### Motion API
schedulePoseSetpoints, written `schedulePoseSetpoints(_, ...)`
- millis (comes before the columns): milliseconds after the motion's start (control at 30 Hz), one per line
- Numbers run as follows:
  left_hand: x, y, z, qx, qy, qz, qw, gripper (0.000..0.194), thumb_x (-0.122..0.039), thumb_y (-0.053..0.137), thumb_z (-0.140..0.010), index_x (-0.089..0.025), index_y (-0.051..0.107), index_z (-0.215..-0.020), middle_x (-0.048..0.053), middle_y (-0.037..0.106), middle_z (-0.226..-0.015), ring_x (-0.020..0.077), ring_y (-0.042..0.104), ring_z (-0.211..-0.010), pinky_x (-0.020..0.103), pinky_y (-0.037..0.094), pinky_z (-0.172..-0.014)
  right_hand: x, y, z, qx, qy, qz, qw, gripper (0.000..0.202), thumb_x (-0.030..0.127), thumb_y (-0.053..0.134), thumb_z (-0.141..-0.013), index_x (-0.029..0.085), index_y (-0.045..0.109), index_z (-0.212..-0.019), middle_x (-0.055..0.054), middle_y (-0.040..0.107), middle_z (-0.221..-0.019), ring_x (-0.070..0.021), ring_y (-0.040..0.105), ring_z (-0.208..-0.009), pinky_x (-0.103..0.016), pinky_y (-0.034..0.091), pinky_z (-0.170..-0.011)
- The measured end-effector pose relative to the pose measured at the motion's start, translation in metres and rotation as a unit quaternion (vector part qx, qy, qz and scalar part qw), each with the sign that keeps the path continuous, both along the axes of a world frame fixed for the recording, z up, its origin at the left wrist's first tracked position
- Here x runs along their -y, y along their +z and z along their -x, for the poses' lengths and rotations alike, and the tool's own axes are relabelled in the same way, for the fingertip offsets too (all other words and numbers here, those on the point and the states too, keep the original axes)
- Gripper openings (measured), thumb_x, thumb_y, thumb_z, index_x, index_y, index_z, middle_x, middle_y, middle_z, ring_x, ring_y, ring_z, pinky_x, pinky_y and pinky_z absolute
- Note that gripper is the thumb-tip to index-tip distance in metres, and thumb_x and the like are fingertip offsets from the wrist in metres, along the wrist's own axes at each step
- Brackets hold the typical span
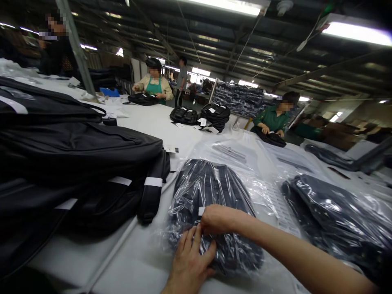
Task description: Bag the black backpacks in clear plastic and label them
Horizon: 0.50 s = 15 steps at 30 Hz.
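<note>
In front of me a dark backpack lies on the table inside a clear plastic bag, whose wrinkled film spreads past its sides. My left hand rests on the near part of the wrapped backpack, fingers stretched and slightly apart. Just beyond it, my right hand is bent at the wrist with its fingers curled down against the bag. What those fingertips pinch is hidden behind the hand. A small white label shows beside the right hand.
Black backpacks are piled high at left. Wrapped backpacks lie at right. Flat plastic bags cover the table beyond. Across it, a person in a green apron and another in a green top handle black bags.
</note>
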<state>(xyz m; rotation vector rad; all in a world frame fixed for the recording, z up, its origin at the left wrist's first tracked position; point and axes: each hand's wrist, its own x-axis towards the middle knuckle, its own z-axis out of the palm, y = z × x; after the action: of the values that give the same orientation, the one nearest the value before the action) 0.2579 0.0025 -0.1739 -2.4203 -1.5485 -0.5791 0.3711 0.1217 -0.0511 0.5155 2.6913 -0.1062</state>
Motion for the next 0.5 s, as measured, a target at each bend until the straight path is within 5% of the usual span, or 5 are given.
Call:
schedulePoseSetpoints(167, 0.001, -0.012, -0.006, 0.018, 0.044, -0.013, 0.999, 0.078, -0.049, 0.082, -0.052, -0.04, 0.049, -0.122, 0.011, 0.046, -0.136, 0.0335, 0.043, -0.122, 0.047, 0.036, -0.097, -0.007, -0.016, 0.006, -0.004, -0.03, -0.014, 0.999, 0.023, 0.038, 0.064, -0.075, 0.018, 0.071, -0.081, -0.006, 0.069, -0.069, -0.0179, 0.063, -0.062, -0.023, 0.036, -0.051)
schedulePoseSetpoints(333, -0.001, -0.018, -0.006, 0.02, 0.039, -0.034, 0.998, 0.076, -0.062, 0.076, -0.05, -0.041, 0.051, -0.119, 0.012, 0.052, -0.13, 0.032, 0.048, -0.118, 0.046, 0.036, -0.097, -0.05, -0.023, -0.007, -0.093, -0.139, 0.06, 0.984, 0.049, 0.055, 0.074, -0.058, 0.017, 0.065, -0.086, -0.001, 0.066, -0.068, -0.0146, 0.057, -0.059, -0.021, 0.035, -0.051)
schedulePoseSetpoints(433, -0.003, -0.019, -0.006, 0.015, 0.039, -0.052, 0.998, 0.074, -0.061, 0.077, -0.051, -0.041, 0.052, -0.117, 0.011, 0.053, -0.13, 0.0325, 0.049, -0.116, 0.045, 0.037, -0.095, -0.05, -0.011, -0.027, -0.202, -0.242, 0.064, 0.947, 0.037, 0.052, 0.059, -0.078, 0.016, 0.064, -0.081, -0.001, 0.064, -0.065, -0.0122, 0.056, -0.059, -0.021, 0.038, -0.055)
schedulePoseSetpoints(500, -0.004, -0.019, -0.007, 0.013, 0.037, -0.073, 0.997, 0.064, -0.057, 0.075, -0.057, -0.04, 0.054, -0.115, 0.011, 0.055, -0.127, 0.0323, 0.051, -0.114, 0.045, 0.038, -0.093, -0.026, -0.006, -0.039, -0.285, -0.275, 0.027, 0.918, 0.035, 0.044, 0.041, -0.091, 0.017, 0.064, -0.092, -0.004, 0.067, -0.078, -0.0142, 0.06, -0.071, -0.024, 0.042, -0.066)
